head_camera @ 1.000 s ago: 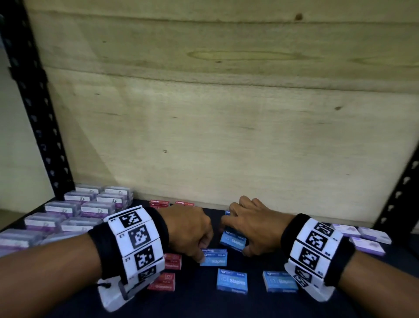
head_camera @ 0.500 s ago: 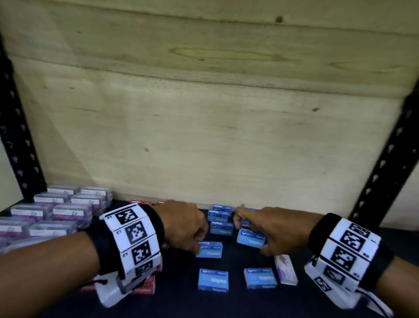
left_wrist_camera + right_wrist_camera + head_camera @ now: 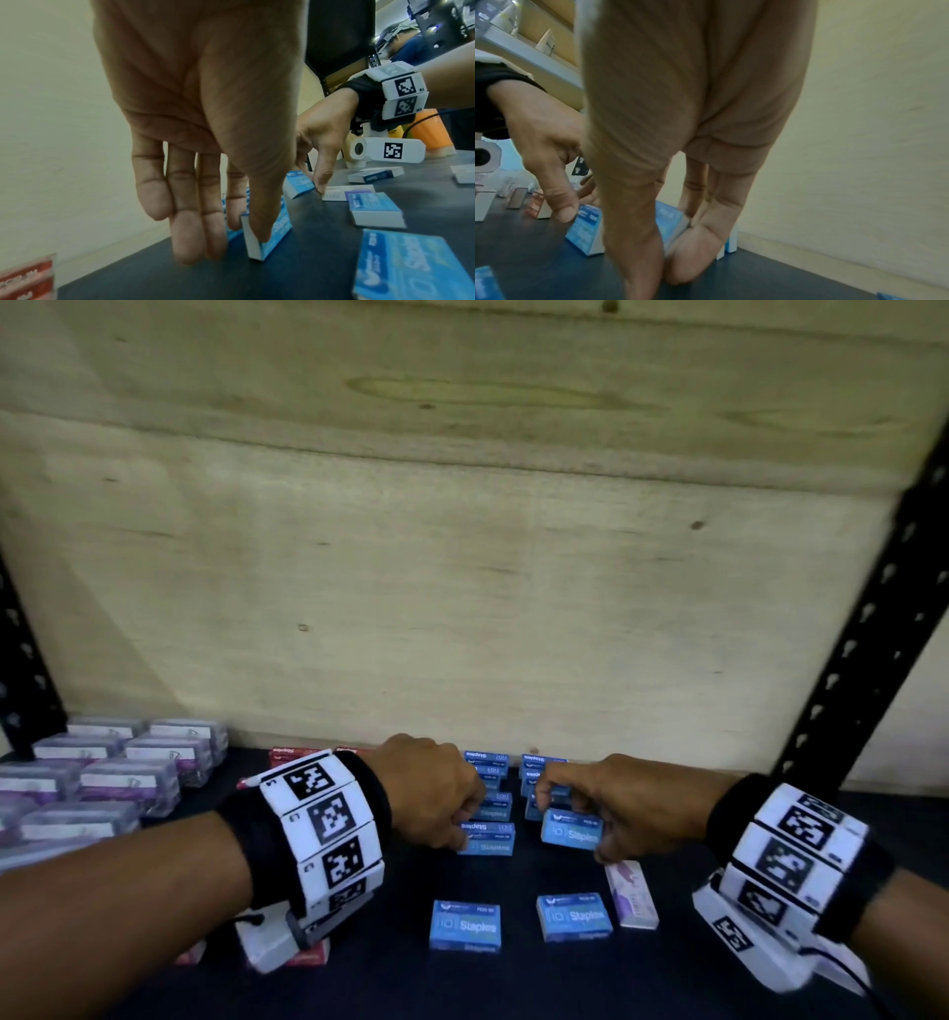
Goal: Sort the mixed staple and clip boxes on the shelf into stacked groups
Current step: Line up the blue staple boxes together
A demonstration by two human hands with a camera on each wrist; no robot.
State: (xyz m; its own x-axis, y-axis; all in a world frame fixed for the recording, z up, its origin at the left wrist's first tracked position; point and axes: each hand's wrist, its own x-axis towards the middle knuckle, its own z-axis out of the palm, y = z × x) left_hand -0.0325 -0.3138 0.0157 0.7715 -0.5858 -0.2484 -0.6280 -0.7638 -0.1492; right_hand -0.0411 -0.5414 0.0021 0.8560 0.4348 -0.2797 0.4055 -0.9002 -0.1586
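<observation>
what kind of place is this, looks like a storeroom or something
Probably a stockroom or supply shelf: a dark shelf on a perforated black metal upright with a plywood back panel, stocked with blue staple boxes and purple clip boxes.

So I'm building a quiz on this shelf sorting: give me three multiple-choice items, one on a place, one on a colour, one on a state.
1. Where are the purple-and-white boxes grouped?
A. far left
B. far right
C. centre

2. What colour are the two loose staple boxes nearest the camera?
A. red
B. blue
C. green

3. What is the right hand doing?
A. resting flat
B. gripping a blue staple box
C. hanging idle

Answers: 1 A, they fill the shelf's left end. 2 B, both show blue tops. 3 B, thumb and fingers pinch the box's ends.
</observation>
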